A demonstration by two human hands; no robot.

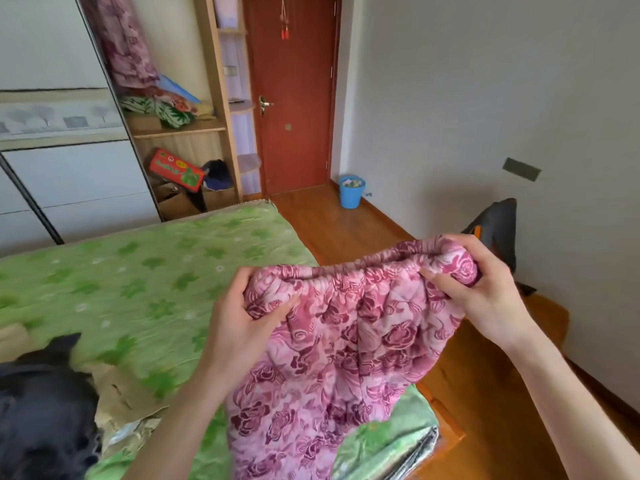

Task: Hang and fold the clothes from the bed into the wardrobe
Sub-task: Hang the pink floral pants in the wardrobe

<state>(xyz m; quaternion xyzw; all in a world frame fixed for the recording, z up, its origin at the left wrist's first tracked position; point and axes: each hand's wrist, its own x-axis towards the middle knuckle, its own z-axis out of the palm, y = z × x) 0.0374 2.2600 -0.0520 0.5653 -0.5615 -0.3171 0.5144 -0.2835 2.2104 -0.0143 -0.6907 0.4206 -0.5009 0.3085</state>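
Both hands, left hand [242, 317] and right hand [485, 285], pinch the pink floral trousers' [339, 358] elastic waistband at lower centre, probably stretching it flat for folding over the bed [138, 289].

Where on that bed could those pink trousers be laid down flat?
The green bedspread lies bare from the wardrobe side to the left hand. The near left corner is crowded with a dark garment and brown paper. Both hands grip the pink trousers; right hand.

Head-worn camera looks forward and down, close over the bed [145, 289].
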